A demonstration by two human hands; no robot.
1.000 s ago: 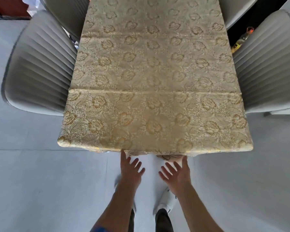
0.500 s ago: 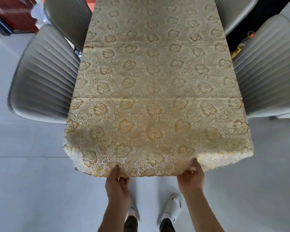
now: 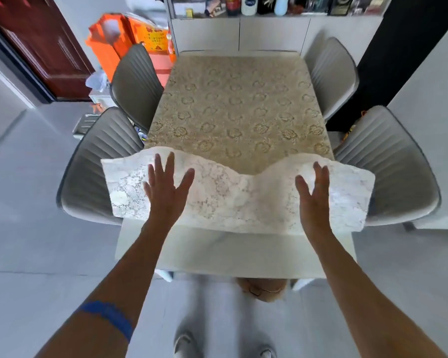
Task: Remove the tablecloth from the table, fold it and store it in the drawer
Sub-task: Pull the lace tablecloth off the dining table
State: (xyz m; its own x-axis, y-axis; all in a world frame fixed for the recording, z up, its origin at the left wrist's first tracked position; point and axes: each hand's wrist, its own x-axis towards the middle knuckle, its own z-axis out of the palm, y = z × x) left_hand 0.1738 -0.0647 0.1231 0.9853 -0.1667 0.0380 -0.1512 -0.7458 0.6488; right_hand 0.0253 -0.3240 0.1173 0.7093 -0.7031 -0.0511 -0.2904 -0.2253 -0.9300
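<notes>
**Near edge flipped back, first fold under way**

A second ago both hands were reaching for the hanging hem at the near end; half a second ago they pinched it. Now that end of the tablecloth (image 3: 238,120) lies thrown back over itself, its pale underside up, and a bare strip of the white table (image 3: 233,251) shows in front of the person. The left hand (image 3: 166,187) and right hand (image 3: 313,192) lie flat on the turned-over flap with fingers straight and spread, gripping nothing (they press or smooth it, it seems). The flap sags in the middle between them and overhangs toward the grey chairs (image 3: 106,166) on both sides. The rest of the cloth covers the table to its far end. Judged from this, removal has only begun; folding and the drawer remain ahead.
</notes>
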